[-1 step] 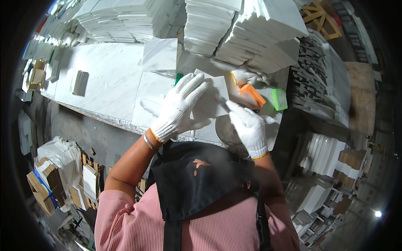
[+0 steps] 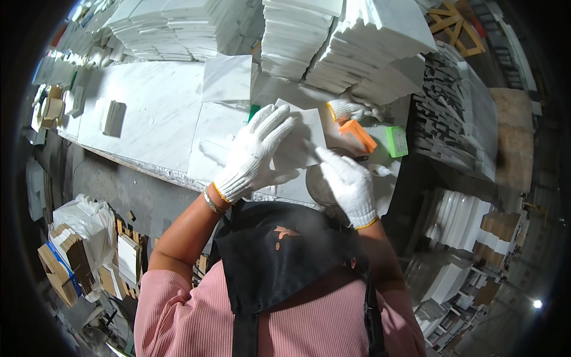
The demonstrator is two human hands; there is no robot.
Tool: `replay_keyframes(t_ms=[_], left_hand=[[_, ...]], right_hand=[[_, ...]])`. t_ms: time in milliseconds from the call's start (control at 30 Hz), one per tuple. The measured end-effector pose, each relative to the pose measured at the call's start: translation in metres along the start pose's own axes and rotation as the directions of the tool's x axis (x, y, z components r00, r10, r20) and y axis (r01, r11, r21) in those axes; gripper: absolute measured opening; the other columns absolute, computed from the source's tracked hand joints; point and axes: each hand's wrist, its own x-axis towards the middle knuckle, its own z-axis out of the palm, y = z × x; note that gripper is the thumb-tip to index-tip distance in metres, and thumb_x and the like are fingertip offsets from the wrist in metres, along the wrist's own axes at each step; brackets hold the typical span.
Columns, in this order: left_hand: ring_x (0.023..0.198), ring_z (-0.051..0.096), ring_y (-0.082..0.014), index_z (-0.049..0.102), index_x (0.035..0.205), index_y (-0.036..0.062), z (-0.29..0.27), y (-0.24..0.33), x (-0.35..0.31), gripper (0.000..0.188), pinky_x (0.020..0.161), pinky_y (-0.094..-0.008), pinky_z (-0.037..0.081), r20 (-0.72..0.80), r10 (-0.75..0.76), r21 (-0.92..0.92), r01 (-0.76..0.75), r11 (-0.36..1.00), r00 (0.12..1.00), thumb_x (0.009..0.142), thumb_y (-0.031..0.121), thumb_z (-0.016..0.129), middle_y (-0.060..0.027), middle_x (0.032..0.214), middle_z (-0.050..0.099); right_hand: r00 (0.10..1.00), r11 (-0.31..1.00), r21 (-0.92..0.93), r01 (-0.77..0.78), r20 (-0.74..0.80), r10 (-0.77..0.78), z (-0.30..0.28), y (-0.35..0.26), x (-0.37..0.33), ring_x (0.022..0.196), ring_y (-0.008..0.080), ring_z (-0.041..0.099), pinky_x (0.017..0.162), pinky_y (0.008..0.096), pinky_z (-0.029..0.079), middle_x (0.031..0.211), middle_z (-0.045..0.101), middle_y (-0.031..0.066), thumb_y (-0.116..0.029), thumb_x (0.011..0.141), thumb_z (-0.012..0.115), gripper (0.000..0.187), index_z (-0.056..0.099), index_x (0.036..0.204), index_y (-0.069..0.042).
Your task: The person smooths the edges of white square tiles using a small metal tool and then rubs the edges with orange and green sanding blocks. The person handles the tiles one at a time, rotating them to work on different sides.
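Note:
Both my hands wear white knit gloves. My left hand (image 2: 259,146) lies along the left edge of a square white stone tile (image 2: 300,131), its fingers stretched out and its thumb near the tile's front edge. At the tile's right side is my right hand (image 2: 348,181), fingers together and pointing at the tile. A small blurred grey shape shows at its fingertips; what it is I cannot make out. Partly beneath the right hand sits a round grey pan-like dish (image 2: 319,185). Beyond it lie an orange block (image 2: 358,136), a green block (image 2: 397,141) and a loose white glove (image 2: 354,110).
Tall stacks of white marble slabs (image 2: 369,47) stand behind the worktable (image 2: 148,89). A larger tile (image 2: 227,78) lies left of them, with a small stone piece (image 2: 112,116) farther left. Dark-edged stone strips (image 2: 446,110) are piled at right. Cartons (image 2: 77,256) stand lower left.
My right hand has shifted slightly left and toward me, uncovering more of the dish's rim and a dark bar beside it. My left hand and the tile hold their places.

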Motion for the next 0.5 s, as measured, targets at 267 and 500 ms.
replay_keyframes(t_ms=[267, 500], left_hand=[[0.143, 0.041, -0.0445, 0.052, 0.141, -0.0008, 0.0, 0.001, -0.001, 0.092, 0.117, -0.053, 0.037, -0.024, 0.023, 0.002, -0.023, 1.0, 0.999, 0.065, 0.033, 0.091, -0.0231, 0.152, 0.046], [0.148, 0.034, -0.047, 0.046, 0.148, 0.0015, -0.005, -0.001, -0.002, 0.105, 0.121, -0.0561, 0.031, 0.078, -0.014, 0.015, 0.013, 1.0, 0.997, 0.064, 0.044, 0.092, -0.0243, 0.158, 0.04]], right_hand=[[0.999, 0.998, -0.061, -0.033, 0.005, 0.034, -0.001, 0.002, 0.001, 0.09, 0.0252, 0.073, 0.08, 0.0347, 0.058, 0.109, 0.076, 0.0144, -0.002, 0.09, 0.07, 0.03, 0.073, 0.12, 0.0], [0.956, 0.869, 0.404, -0.285, 0.053, 0.288, -0.004, -0.014, -0.011, 0.083, 0.0131, 0.07, 0.074, 0.0278, 0.056, 0.097, 0.076, 0.0103, -0.003, 0.093, 0.069, 0.036, 0.069, 0.13, -0.001]])
